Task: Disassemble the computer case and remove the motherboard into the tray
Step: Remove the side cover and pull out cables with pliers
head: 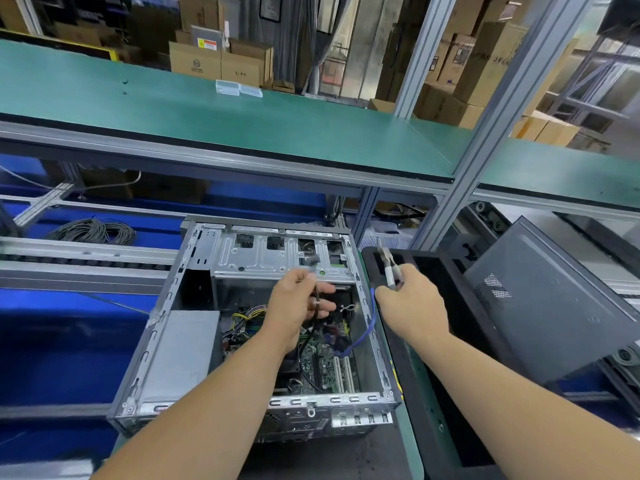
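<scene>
An open grey computer case (166, 341) lies on its side in front of me, its green motherboard (322, 358) showing inside at the lower right. My left hand (298, 303) is over the case and pinches a black cable (316, 299) that runs down to the board. My right hand (412, 299) is at the case's right edge and grips a pair of pliers (389, 268) with pale handles, jaws pointing away. A blue cable (363, 334) loops from the board up along the right wall. The black tray (450, 271) stands just right of the case.
The case's side panel (547, 299) leans on the tray's right side. A grey power supply (187, 344) fills the case's left part, the drive cage (280, 258) its far end. A coil of grey cable (93, 232) lies at the far left. A green shelf (242, 112) runs overhead.
</scene>
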